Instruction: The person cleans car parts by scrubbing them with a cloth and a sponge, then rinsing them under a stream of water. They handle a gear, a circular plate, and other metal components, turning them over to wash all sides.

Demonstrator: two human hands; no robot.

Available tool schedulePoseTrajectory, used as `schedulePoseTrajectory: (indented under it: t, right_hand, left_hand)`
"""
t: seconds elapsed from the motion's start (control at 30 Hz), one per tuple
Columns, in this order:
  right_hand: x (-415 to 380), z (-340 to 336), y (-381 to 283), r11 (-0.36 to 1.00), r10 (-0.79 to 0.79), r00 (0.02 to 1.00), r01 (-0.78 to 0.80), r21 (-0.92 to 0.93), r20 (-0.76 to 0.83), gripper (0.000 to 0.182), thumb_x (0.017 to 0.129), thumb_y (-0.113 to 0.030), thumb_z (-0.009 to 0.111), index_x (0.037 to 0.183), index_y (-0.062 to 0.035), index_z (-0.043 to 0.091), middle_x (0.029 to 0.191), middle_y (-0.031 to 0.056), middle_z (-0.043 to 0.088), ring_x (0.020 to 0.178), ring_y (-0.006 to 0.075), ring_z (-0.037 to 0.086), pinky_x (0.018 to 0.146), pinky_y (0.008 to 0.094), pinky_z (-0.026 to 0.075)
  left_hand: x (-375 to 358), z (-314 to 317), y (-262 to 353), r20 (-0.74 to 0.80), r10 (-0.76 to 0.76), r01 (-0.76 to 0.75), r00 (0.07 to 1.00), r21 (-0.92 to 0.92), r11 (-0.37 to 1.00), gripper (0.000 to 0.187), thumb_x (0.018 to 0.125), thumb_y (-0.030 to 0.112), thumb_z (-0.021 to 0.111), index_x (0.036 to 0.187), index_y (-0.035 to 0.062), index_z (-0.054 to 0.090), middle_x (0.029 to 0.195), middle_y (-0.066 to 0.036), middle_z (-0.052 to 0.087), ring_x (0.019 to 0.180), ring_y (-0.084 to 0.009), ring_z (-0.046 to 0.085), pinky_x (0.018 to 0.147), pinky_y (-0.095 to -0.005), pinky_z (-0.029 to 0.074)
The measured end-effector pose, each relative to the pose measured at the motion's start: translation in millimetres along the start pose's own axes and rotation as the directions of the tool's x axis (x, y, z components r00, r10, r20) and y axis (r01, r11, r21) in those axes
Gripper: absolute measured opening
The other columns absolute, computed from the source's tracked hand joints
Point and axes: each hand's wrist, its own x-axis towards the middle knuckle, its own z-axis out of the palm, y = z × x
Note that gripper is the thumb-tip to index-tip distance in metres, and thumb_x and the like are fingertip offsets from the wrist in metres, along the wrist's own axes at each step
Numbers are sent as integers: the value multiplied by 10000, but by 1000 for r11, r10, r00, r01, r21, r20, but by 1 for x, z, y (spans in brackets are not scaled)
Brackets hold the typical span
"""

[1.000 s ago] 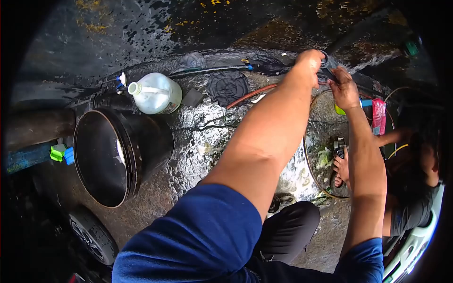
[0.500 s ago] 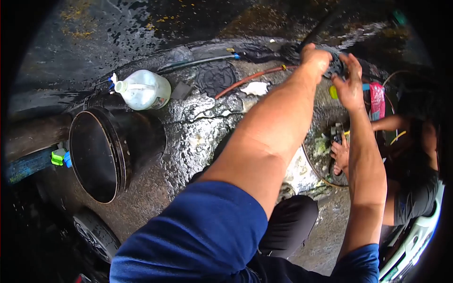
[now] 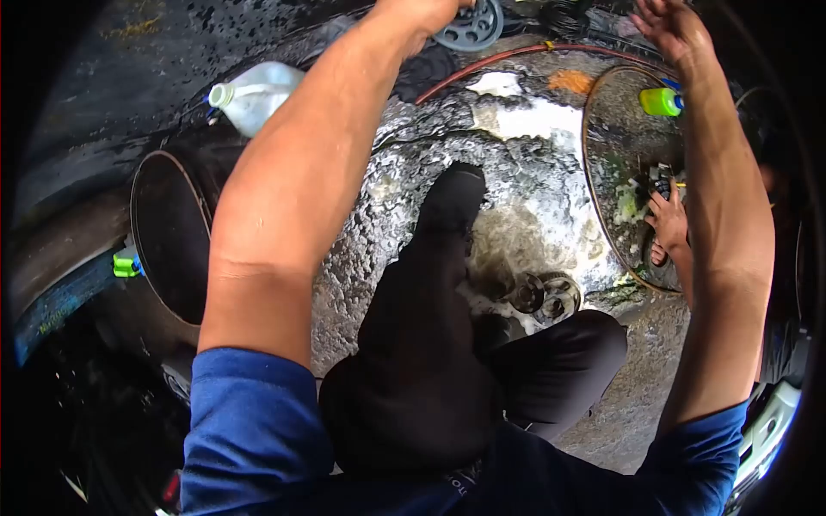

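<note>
At the top edge my left hand (image 3: 420, 12) is closed on a grey round wheel (image 3: 471, 28) with holes through its face; part of the grip is cut off by the frame. My right hand (image 3: 677, 31) is raised at the upper right, fingers apart, holding nothing. Below it lies a yellow-green bottle (image 3: 660, 101) with a blue cap. Round metal parts (image 3: 527, 293) sit in whitish foam on the wet floor, beside my bent knee.
A translucent jug (image 3: 258, 90) and a dark drum (image 3: 172, 241) stand at left. A red hose (image 3: 482, 64) curves across the back. A thin large hoop (image 3: 588, 146) lies at right, near another person's hand (image 3: 669, 219) at a small dark object.
My hands, close together before, are now far apart. My left hand has moved left with the grey wheel; my right hand has moved up. The camera view has shifted, showing my legs and the metal parts.
</note>
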Motion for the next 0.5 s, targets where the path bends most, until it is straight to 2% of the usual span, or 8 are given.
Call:
schedulePoseTrajectory:
  t: [0.07, 0.1, 0.17, 0.27, 0.33, 0.37, 0.43, 0.5]
  right_hand:
    - [-6, 7, -2, 997, 14, 1000, -13, -76, 5, 207, 954, -137, 372, 772, -114, 466, 624, 36, 470, 570, 172, 472, 531, 321, 407]
    - [8, -4, -2, 996, 14, 1000, -11, -86, 28, 184, 955, -133, 380, 799, -103, 472, 659, 45, 484, 609, 181, 483, 560, 328, 416]
    - [34, -21, 1, 995, 23, 998, -16, -100, 63, 144, 957, -127, 396, 853, -79, 483, 730, 65, 510, 686, 197, 504, 618, 343, 434]
    - [60, -41, 3, 992, 43, 993, -29, -123, 107, 112, 959, -118, 421, 934, -44, 501, 836, 94, 549, 803, 222, 536, 706, 365, 461]
    - [74, -54, 4, 991, 58, 990, -41, -130, 129, 121, 960, -111, 437, 988, -20, 512, 907, 113, 575, 880, 238, 557, 764, 380, 479]
    - [81, -60, 3, 991, 62, 988, -44, -127, 141, 135, 961, -108, 445, 1015, -8, 518, 943, 123, 588, 919, 246, 568, 794, 388, 488]
    - [97, -73, 1, 993, 69, 981, -50, -107, 180, 172, 963, -102, 462, 1069, 15, 529, 1014, 142, 615, 996, 262, 589, 852, 402, 507]
    - [105, -95, 2, 997, 69, 938, -76, 8, 341, 194, 960, -87, 470, 1101, 31, 533, 1055, 157, 625, 1026, 271, 604, 883, 407, 516]
  left_hand:
    - [-26, -26, -43, -48, -27, 26, 998, -15, 1000, 149, 774, 5, 586, 913, 20, 635, 760, -70, 634, 643, -184, 582, 621, -316, 489]
    - [-35, -43, -70, -85, 1, -2, 996, -3, 1000, 355, 688, 35, 708, 1014, -67, 610, 853, -125, 663, 718, -182, 621, 608, -327, 501]
    - [-62, -65, -107, -132, -91, 97, 987, 38, 995, 299, 759, 11, 674, 1042, -52, 600, 889, -121, 666, 750, -174, 636, 623, -300, 527]
    - [-118, -89, -147, -195, -191, 211, 962, 84, 974, 354, 764, 37, 690, 1094, -40, 588, 888, -99, 664, 767, -148, 624, 663, -285, 517]
    - [-159, -105, -174, -211, -223, 271, 952, 232, 934, 382, 746, 66, 709, 1102, -21, 601, 931, -90, 663, 823, -137, 619, 748, -270, 501]
    - [-180, -116, -195, -232, -210, 279, 950, 324, 904, 422, 734, 146, 724, 1102, -23, 606, 976, -162, 673, 893, -217, 647, 822, -303, 493]
    - [-221, -129, -218, -231, -328, 391, 916, 341, 855, 456, 735, 153, 733, 1136, -12, 589, 1007, -170, 667, 932, -217, 644, 846, -299, 486]
    - [-261, -146, -270, -254, -377, 448, 891, 363, 817, 446, 742, 122, 731, 1145, -2, 587, 1004, -141, 670, 920, -191, 640, 837, -291, 489]
